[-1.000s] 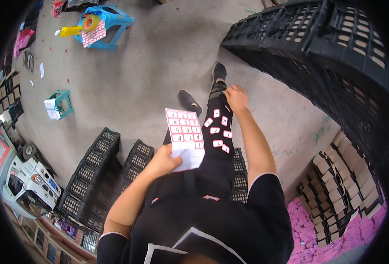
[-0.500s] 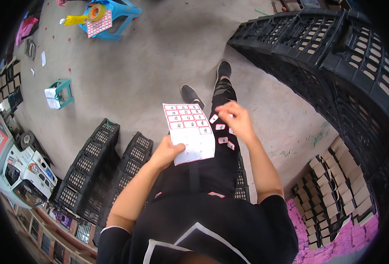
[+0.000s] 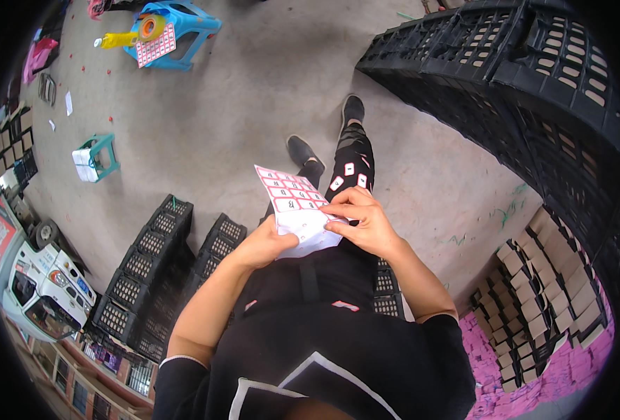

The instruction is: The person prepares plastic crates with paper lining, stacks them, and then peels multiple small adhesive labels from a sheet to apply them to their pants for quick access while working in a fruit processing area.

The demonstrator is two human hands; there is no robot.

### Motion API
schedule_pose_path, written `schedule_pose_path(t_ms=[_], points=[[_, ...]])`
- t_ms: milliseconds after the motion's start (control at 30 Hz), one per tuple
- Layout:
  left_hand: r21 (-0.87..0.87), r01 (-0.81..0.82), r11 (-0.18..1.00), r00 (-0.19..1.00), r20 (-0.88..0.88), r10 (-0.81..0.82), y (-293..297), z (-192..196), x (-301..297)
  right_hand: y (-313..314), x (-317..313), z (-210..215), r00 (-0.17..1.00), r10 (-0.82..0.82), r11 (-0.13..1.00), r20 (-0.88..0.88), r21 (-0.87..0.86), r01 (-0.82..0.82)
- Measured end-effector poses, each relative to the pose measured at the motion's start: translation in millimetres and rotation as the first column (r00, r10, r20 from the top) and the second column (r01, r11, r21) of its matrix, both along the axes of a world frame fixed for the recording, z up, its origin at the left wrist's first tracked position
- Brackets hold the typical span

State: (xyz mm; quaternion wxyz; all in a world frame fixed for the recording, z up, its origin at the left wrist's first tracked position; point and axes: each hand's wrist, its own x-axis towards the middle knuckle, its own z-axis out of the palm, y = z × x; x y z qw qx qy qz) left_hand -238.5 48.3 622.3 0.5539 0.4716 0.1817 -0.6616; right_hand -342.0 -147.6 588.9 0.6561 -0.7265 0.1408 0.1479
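A white sheet of red-bordered sticker labels (image 3: 294,203) is in front of my lap, its upper rows still bearing labels and its lower part bare backing. My left hand (image 3: 266,245) grips the sheet's lower left edge, thumb on top. At the right edge, my right hand (image 3: 361,220) has thumb and forefinger closed on the sheet beside the last label of the lowest row; whether that label is lifted is hidden by the fingers. Several loose labels (image 3: 348,169) are stuck on my black right trouser leg, just beyond the right hand, which covers some of them.
Stacked black plastic crates (image 3: 457,56) rise at the right, and more crates (image 3: 145,262) stand at the left. A blue stool (image 3: 196,31) carries tape and another label sheet (image 3: 157,47). A small green stool (image 3: 103,155), a white truck (image 3: 51,280) and cardboard boxes (image 3: 541,280) surround me.
My right hand has come down and left from over the loose labels on my leg to the sheet's right edge. The sheet now bends and tilts; my left hand still holds it.
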Motion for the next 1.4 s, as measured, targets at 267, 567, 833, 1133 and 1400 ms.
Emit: schedule_pose_path(t_ms=[267,567,833,1133,1400], points=[[-0.029,0.043,0.999,0.999,0.026,-0.043,5.3,2.5,-1.0,-0.4,-3.9,3.3,0.997,-0.009,1.0,0.075,-0.023,0.011],[0.063,0.191,0.98,0.98,0.041,-0.194,30.4,-6.3,-4.4,-29.6,-26.2,-84.0,0.734,-0.489,0.828,-0.472,0.014,0.561],[0.197,0.057,0.979,0.996,-0.072,-0.043,48.7,-38.2,-16.9,-28.4,6.5,-215.3,0.951,0.288,0.571,-0.108,-0.778,-0.261],[0.166,-0.044,0.985,0.996,-0.073,0.057,48.2,-41.7,-20.4,-40.3,48.1,-176.5,0.856,0.118,0.806,-0.503,-0.455,-0.378],[0.186,-0.088,0.979,0.995,0.054,0.08,40.8,-35.5,-10.8,-24.8,31.6,-87.8,0.93,-0.093,0.981,-0.356,0.125,0.146]])
